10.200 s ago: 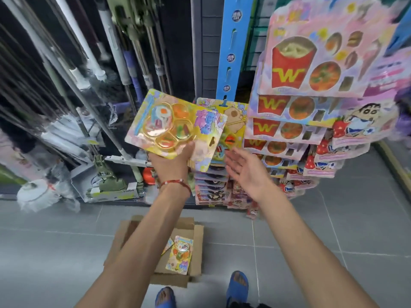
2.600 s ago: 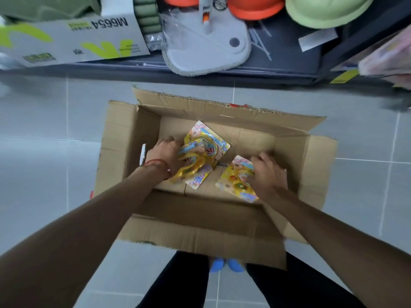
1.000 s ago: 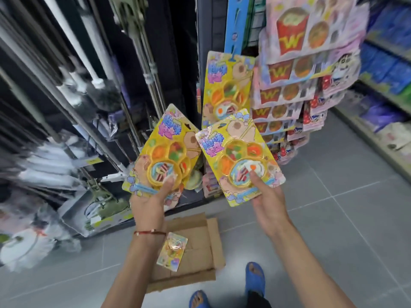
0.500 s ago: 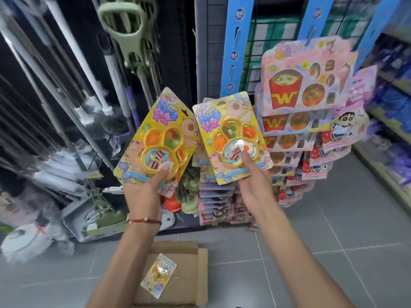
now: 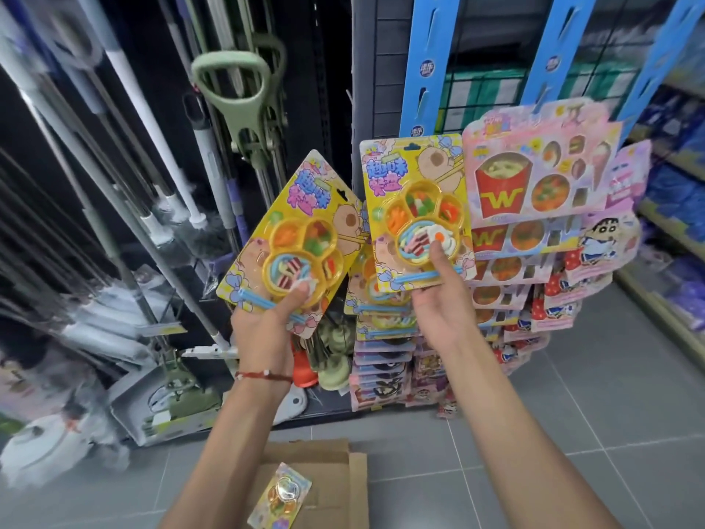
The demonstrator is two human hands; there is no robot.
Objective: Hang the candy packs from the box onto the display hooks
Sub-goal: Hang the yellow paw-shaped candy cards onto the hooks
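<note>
Head camera looks down on two yellow candy packs held up in front of the display. The left pack [image 5: 293, 238] is tilted with its top leaning right; the left hand [image 5: 267, 326] grips its lower edge, thumb pressed on the clear blister and fingers hidden behind the card. The right pack [image 5: 416, 211] stands nearly upright, its hang slot at the top, and the right hand [image 5: 442, 303] pinches it from below, thumb on the blister. The two packs sit just beside each other, their near corners close. Behind and under the right pack hang more yellow packs [image 5: 366, 299] of the same kind, stacked down the display. Just to its right hang pink packs [image 5: 534, 173] printed with a red fries carton. Blue hanging strips [image 5: 421, 66] run up over a wire grid above. A red bracelet [image 5: 263, 375] circles the left wrist. Below the forearms an open cardboard box [image 5: 343, 471] sits on the grey tiled floor [image 5: 572, 414], with one more candy pack [image 5: 282, 498] lying in it. Mops [image 5: 236, 105] fill the racks at left.
</note>
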